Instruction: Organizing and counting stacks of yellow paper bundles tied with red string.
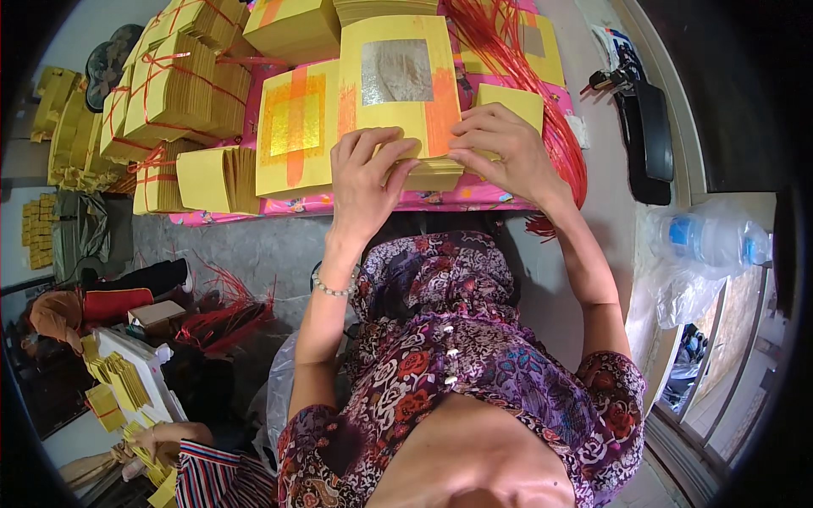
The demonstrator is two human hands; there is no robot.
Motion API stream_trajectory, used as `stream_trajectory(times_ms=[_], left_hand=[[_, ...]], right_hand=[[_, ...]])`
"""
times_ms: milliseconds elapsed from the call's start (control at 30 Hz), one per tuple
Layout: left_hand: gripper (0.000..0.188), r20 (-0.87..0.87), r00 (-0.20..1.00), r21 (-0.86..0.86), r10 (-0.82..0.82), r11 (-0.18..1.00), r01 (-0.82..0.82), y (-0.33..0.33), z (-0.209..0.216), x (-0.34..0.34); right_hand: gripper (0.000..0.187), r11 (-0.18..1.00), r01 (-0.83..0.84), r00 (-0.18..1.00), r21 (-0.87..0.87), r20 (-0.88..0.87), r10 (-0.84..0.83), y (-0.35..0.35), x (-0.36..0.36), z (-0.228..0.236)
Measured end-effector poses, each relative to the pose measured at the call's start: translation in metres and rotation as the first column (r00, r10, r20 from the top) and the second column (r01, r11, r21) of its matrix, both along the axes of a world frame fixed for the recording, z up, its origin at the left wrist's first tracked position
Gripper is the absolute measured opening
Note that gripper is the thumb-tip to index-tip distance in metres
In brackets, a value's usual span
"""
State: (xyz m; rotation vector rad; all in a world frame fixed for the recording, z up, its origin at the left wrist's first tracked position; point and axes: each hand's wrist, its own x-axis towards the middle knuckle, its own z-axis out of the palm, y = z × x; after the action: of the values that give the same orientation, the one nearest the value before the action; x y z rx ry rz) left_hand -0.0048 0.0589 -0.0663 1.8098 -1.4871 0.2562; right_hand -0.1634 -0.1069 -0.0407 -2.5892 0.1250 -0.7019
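Observation:
In front of me stands a thick stack of yellow paper sheets (pixel 394 118). Its top sheet bears a silver foil square (pixel 396 72) and orange bands. My left hand (pixel 368 173) grips the stack's near left corner, fingers curled over the top and thumb at the near edge. At the near right corner my right hand (pixel 508 152) does the same, fingers and thumb pinched at the paper's edge. Just left lies another yellow stack with a gold foil square (pixel 292 118). How many sheets each hand holds cannot be seen.
Bundles of yellow paper tied with red string (pixel 169 89) are piled on the pink table cover (pixel 339 201) at left. Loose red strings (pixel 550 110) hang over its right side. A plastic bottle (pixel 707 237) is at far right. Other people work at a white table (pixel 161 372) at lower left.

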Motion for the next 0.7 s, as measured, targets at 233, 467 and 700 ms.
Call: stream_trajectory(times_ms=[233, 467, 700], left_hand=[[0.016, -0.104, 0.994, 0.043, -0.042, 0.998, 0.047, -0.001, 0.008, 0.007], [0.016, -0.15, 0.988, 0.03, -0.044, 0.998, 0.049, -0.001, 0.008, 0.007], [0.015, -0.177, 0.984, 0.038, -0.036, 0.998, 0.043, -0.002, 0.008, 0.007]], right_hand=[[0.012, 0.979, -0.007, 0.999, 0.204, 0.048, -0.003, -0.003, 0.008, -0.001], [0.012, 0.944, 0.007, 1.0, 0.329, -0.027, 0.002, -0.006, 0.012, 0.001], [0.016, 0.932, 0.031, 0.998, 0.362, -0.066, -0.008, -0.009, 0.013, 0.0]])
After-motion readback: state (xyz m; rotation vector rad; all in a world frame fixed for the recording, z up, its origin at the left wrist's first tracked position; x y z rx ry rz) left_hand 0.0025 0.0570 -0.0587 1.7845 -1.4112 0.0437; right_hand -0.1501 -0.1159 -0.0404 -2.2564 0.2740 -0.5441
